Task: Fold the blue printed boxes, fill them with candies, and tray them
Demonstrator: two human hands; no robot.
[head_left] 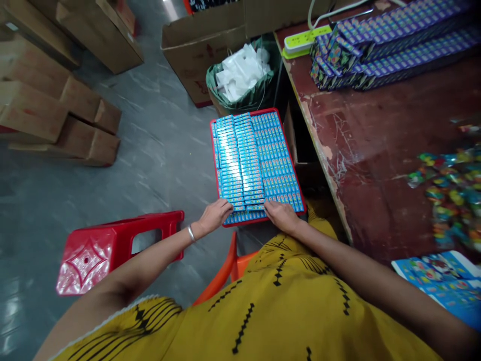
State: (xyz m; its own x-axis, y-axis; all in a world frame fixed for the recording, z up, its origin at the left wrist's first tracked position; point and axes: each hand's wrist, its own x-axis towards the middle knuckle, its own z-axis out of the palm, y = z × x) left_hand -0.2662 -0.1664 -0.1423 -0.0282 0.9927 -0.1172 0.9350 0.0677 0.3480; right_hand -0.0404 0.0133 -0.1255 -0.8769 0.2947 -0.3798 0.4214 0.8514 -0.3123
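A red tray [294, 165] holds many small blue packets [277, 160] in tight rows. Two long columns of packets [240, 160] lie on top of the others, over the tray's left and middle parts. My left hand [217, 214] has its fingers closed at the near left end of these columns, and my right hand [281, 214] is closed at their near right end. Between both hands sits a short row of packets [248, 206], its two ends at my fingertips.
On the right, a worn brown table [361, 150] bears purple boxes [413, 50], a green power strip [306, 41] and wrapped candies [456, 195]. A red stool [88, 255] stands left. Behind the tray are a bag of white scraps [242, 72] and cartons [203, 50].
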